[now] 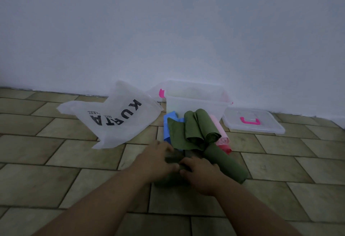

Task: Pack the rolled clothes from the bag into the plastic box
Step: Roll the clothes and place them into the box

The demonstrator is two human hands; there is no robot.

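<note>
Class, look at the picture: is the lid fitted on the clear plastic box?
No: the lid with its pink handle lies flat on the floor tiles to the right of the open plastic box.

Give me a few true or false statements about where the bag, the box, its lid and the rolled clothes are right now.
1. The white bag lies on the floor left of the plastic box. True.
2. The lid is shut on the box. False: it lies on the floor to the box's right.
3. Both hands, left hand and right hand, are on a dark green roll. True.
4. The rolled clothes are packed inside the box. False: green rolls and the blue cloth lie on the floor before it.
</note>
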